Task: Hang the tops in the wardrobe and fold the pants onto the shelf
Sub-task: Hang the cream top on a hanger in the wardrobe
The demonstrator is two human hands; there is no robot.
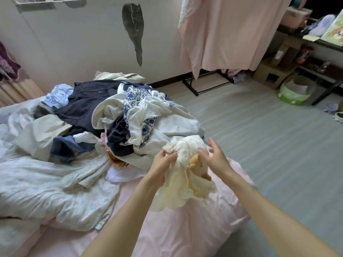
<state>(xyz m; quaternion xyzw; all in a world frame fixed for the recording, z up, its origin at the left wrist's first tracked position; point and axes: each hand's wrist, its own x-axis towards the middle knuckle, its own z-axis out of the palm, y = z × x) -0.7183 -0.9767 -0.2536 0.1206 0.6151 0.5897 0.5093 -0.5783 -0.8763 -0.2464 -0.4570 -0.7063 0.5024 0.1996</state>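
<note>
From the head view, you have one small cream garment (182, 175) lifted over the pink bed (185, 229), near its right edge, just in front of the clothes pile (120, 115). Your left hand (163, 164) pinches its gathered top edge, fingers clamped on the cloth. Your right hand (213, 154) sits at the other side of that top edge, fingertips on the fabric, thumb and upper fingers spread; whether it truly grips I cannot tell.

The piece looks thin, very light and limp. It drapes in loose folds below your hands and will not hold any shape, so expect it to slide through a slack pinch. Take it at the two ends of the neckline or waistband seam, where the cloth is doubled, and shake it out flat; only then can you judge whether it is a top or pants.

By count: one garment in hand, one heap holding roughly a dozen tangled pieces, too jumbled for an exact count. One pale pink sheet (228, 34) hangs over a black rack (207, 88) at the far wall.
</note>
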